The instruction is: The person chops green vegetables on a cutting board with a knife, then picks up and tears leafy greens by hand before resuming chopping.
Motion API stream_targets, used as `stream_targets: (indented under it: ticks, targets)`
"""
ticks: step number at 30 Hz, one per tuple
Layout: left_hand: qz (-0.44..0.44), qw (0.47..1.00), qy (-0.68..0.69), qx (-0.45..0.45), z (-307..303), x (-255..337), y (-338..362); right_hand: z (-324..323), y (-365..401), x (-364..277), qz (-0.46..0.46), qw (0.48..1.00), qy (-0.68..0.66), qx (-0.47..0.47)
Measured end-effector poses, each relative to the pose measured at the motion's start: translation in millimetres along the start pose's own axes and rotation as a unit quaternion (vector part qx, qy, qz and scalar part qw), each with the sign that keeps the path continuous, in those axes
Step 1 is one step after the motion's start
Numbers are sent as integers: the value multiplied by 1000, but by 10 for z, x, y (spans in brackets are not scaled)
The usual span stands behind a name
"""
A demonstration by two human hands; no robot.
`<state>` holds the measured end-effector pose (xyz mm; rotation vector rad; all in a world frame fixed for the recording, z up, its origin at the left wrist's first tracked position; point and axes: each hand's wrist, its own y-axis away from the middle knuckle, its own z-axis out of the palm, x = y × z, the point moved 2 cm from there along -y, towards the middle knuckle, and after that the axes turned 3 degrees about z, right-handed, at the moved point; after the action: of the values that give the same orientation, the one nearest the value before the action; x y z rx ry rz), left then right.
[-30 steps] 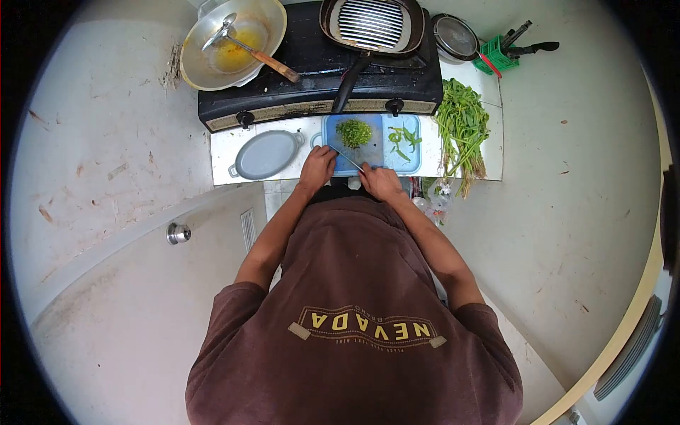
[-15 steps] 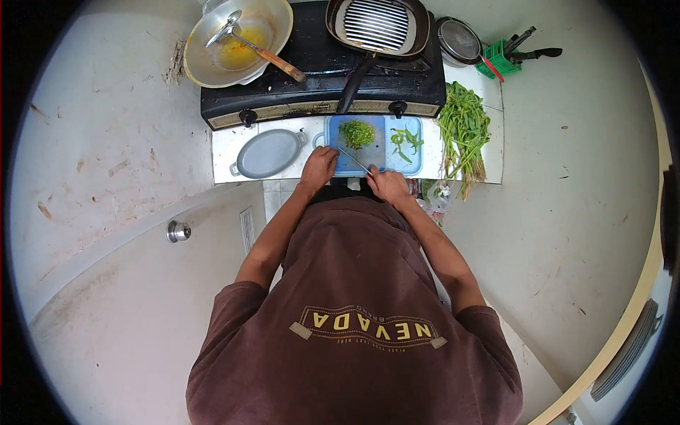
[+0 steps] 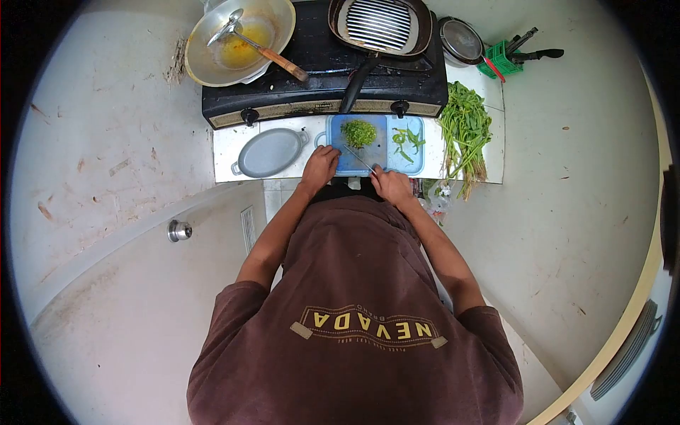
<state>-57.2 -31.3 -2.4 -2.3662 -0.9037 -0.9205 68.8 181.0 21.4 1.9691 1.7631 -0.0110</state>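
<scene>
My right hand (image 3: 392, 187) is closed on the handle of a knife (image 3: 359, 159), whose blade points up and left over the blue cutting board (image 3: 341, 164). At the board's left edge, my left hand (image 3: 321, 167) has its fingers bent together near the knife tip; anything between them is too small to make out. Above the blade lies a heap of chopped greens (image 3: 358, 133). Several loose green pieces (image 3: 406, 140) rest on the lighter right part of the board.
A grey oval dish (image 3: 270, 153) sits left of the board, leafy greens (image 3: 466, 127) to the right. Behind is a black stove (image 3: 283, 101) with a wok (image 3: 205, 60) and a grill pan (image 3: 423, 32). A green basket (image 3: 500, 60) holds knives at the back right.
The knife handle and my right hand have shifted very slightly to the right. The whole view has also moved a little; the chopped heap looks the same.
</scene>
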Motion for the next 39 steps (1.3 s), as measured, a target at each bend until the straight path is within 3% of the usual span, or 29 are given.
stream_targets:
  ticks: [39]
  targets:
    - [-4,1000,-25,3,-11,45,-26,171,-199,-264,-11,1000,0,-17]
